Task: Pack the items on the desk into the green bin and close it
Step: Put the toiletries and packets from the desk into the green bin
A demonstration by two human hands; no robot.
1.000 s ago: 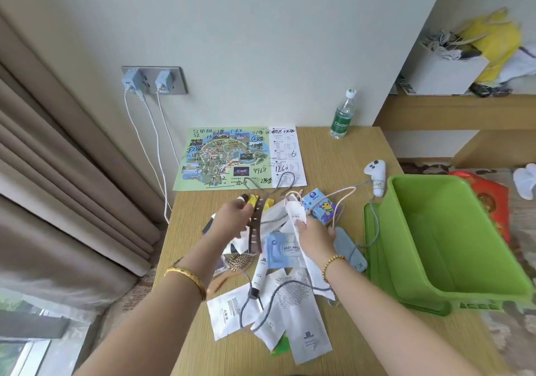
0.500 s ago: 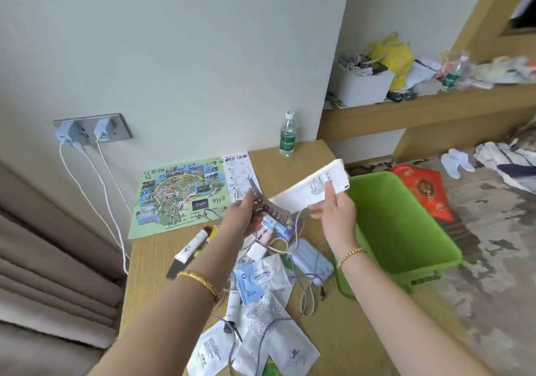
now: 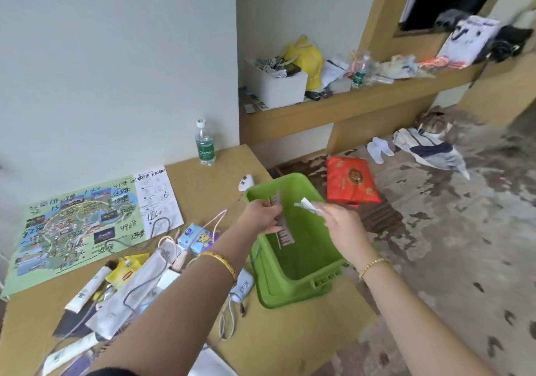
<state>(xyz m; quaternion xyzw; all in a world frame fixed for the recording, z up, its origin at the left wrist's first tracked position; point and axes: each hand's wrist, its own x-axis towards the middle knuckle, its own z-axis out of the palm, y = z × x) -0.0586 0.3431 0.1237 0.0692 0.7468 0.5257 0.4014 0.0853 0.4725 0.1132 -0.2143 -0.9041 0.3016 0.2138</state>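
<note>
Holding both hands over the green bin (image 3: pixel 293 262), the person had each of them loaded: the left hand (image 3: pixel 262 216) pinched a brownish hair claw clip (image 3: pixel 282 225), and the right hand (image 3: pixel 338 216) gripped a crumpled white packet (image 3: pixel 307 205) between thumb and fingers. The bin sat at the right end of the desk (image 3: pixel 290 338), directly beneath both hands, its mouth open and nothing visible on its floor. The clip's long axis ran down and away from the left hand, teeth end hanging inside the bin's walls, so it looked the nearer of the two to being let go; the packet hovered just above the far rim.

Everything else waiting lay to the left of the hands, behind the left forearm. I counted one park map (image 3: pixel 87 225), one water bottle (image 3: pixel 205 143), one small white controller (image 3: pixel 246 182) just beside the bin's far corner, one blue tissue pack (image 3: pixel 197 238), one yellow tea sachet (image 3: pixel 124 269), two white tubes (image 3: pixel 87 290), and a tangle of cables and flat sachets (too overlapped to count). No lid for the bin could be made out.
</note>
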